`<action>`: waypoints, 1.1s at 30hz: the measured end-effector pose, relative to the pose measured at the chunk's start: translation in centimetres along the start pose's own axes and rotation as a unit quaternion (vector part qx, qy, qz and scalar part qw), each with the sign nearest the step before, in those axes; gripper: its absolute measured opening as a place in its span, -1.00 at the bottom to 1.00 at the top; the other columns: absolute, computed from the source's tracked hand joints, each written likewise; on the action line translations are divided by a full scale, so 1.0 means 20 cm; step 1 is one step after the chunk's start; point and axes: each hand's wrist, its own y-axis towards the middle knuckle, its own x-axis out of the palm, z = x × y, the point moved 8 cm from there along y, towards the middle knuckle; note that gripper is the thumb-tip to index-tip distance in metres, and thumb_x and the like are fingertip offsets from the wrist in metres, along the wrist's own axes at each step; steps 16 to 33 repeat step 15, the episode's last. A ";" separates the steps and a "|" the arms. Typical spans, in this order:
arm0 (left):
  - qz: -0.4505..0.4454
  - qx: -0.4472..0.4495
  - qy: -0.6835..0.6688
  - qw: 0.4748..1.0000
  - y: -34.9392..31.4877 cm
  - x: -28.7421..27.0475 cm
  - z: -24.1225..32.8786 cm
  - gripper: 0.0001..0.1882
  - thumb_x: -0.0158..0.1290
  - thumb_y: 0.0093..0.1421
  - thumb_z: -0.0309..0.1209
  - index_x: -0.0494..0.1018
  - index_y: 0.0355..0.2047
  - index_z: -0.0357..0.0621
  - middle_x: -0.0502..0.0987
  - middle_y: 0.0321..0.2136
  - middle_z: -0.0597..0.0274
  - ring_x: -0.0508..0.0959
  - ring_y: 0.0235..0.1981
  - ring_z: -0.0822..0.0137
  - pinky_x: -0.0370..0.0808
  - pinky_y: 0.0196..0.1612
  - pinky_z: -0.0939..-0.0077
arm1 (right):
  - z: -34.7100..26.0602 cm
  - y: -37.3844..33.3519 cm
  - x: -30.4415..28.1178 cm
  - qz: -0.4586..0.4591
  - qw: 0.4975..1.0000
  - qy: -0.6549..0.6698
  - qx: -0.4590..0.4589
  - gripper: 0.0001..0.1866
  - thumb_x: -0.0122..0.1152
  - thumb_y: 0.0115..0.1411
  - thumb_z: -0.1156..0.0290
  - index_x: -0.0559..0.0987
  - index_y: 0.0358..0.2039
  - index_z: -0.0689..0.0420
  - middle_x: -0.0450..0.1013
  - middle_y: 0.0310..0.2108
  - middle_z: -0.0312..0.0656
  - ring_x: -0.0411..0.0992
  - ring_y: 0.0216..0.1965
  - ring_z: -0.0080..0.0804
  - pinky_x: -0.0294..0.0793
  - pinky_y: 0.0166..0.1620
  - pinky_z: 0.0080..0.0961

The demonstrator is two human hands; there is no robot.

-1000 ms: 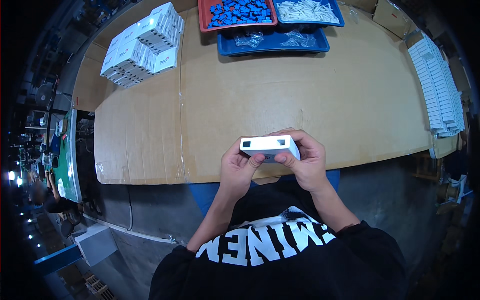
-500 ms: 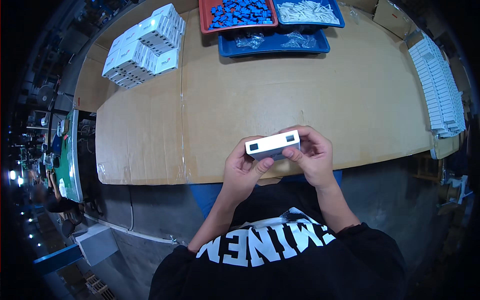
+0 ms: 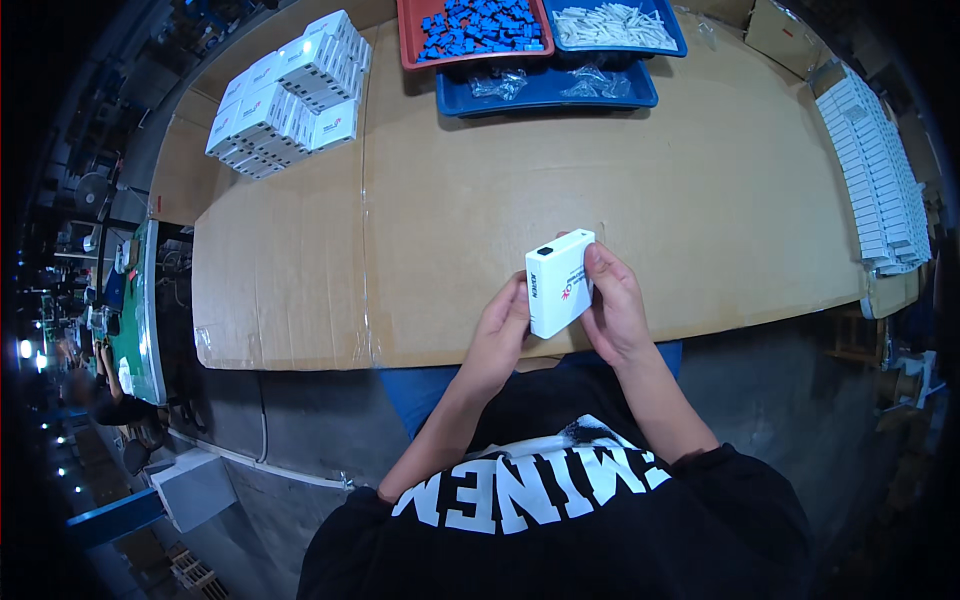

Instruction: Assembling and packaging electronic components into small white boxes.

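Note:
Between my hands, above the front part of the table, is a small flat white box (image 3: 556, 288) with a dark square opening on its narrow side and printing on its broad face. My left hand (image 3: 500, 335) is closed on the box's left edge. My right hand (image 3: 615, 305) grips its right edge, with the thumb on the printed face and the other fingers partly hidden behind. The box is tilted, with its printed face turned toward me.
Stacked white boxes (image 3: 262, 125) stand at the back left. A red tray (image 3: 407, 45) of blue pieces and a blue tray (image 3: 552, 30) of white sticks sit above another blue tray (image 3: 540, 100) with clear plastic bags. White boxes (image 3: 875, 180) line the cardboard-covered table's (image 3: 480, 200) right edge.
The white box has been turned from its narrow side with two openings to its printed broad face. Both hands have shifted their grip around it.

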 end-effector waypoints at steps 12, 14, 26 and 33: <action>0.106 0.093 0.062 0.988 0.04 -0.01 0.08 -0.57 0.04 0.47 -0.44 0.24 0.27 -0.25 0.50 0.12 0.08 0.57 0.11 0.28 0.49 0.28 0.25 | -0.08 -0.03 -0.03 0.010 0.966 -0.242 -0.094 -0.53 0.17 0.45 0.35 0.41 0.28 0.29 0.49 0.14 -0.02 0.42 0.23 -0.29 0.42 0.26 -0.42; 0.068 0.149 0.111 0.980 0.04 0.02 0.06 -0.54 0.04 0.47 -0.42 0.23 0.30 -0.24 0.45 0.17 0.05 0.52 0.18 0.24 0.45 0.31 0.24 | -0.07 -0.10 0.02 -0.033 0.930 -0.345 -0.120 -0.29 0.28 0.39 0.31 0.22 0.42 0.27 0.31 0.31 0.00 0.29 0.34 -0.26 0.41 0.30 -0.31; 0.036 0.206 0.158 0.965 0.03 0.08 0.09 -0.51 0.05 0.47 -0.41 0.21 0.33 -0.23 0.40 0.21 0.02 0.48 0.25 0.20 0.41 0.35 0.22 | -0.08 -0.11 0.06 -0.027 0.939 -0.326 -0.105 -0.15 0.35 0.34 0.23 0.12 0.47 0.24 0.24 0.37 0.00 0.22 0.41 -0.23 0.26 0.42 -0.18; 0.036 0.206 0.158 0.965 0.03 0.08 0.09 -0.51 0.05 0.47 -0.41 0.21 0.33 -0.23 0.40 0.21 0.02 0.48 0.25 0.20 0.41 0.35 0.22 | -0.08 -0.11 0.06 -0.027 0.939 -0.326 -0.105 -0.15 0.35 0.34 0.23 0.12 0.47 0.24 0.24 0.37 0.00 0.22 0.41 -0.23 0.26 0.42 -0.18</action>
